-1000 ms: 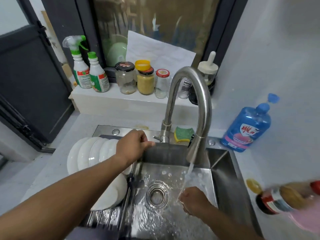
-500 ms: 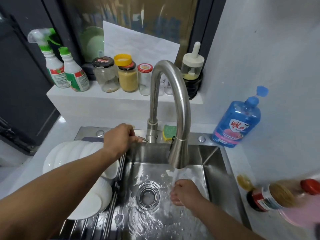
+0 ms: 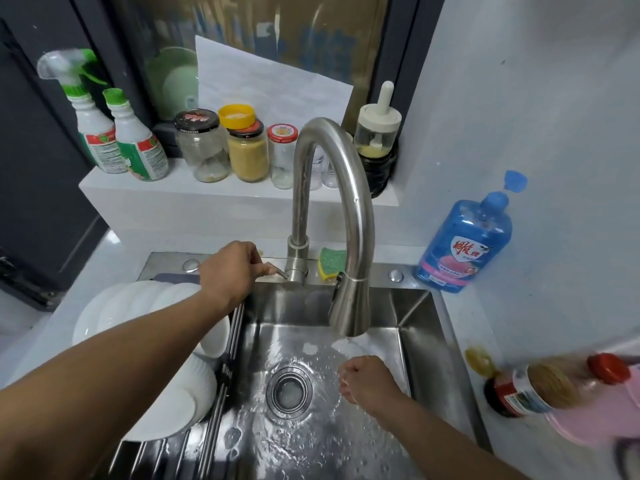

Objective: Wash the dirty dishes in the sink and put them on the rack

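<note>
**Left hand on the lever, right hand under the water**

The left hand [image 3: 228,271] is curled round the small metal lever [image 3: 276,270] at the foot of the faucet [image 3: 332,161] and grasps it. The right hand [image 3: 367,381] is low in the sink [image 3: 427,344], just under the spout, with the fingers clenched into a loose fist. Water runs over it, and nothing can be seen inside it.

The plates [image 3: 138,306] are on the rack [image 3: 207,441], at the left of the basin. They are under the left forearm and well apart from the right hand. The farther ones stand on edge in a row. The nearer ones lean lower, close to the rack bars.

The plates are white and glossy, round, with a ribbed rim. The rack is made of thin metal bars that lie side by side. The sink is brushed steel, square-cornered and wet, with a round drain [image 3: 289,391] in the floor. The faucet is a tall steel arch with a wider cone-shaped head. A green and yellow sponge [image 3: 333,263] lies on the back ledge of the sink, just beside the faucet foot. A blue plastic soap bottle [image 3: 464,244] stands on the counter at the right.
</note>
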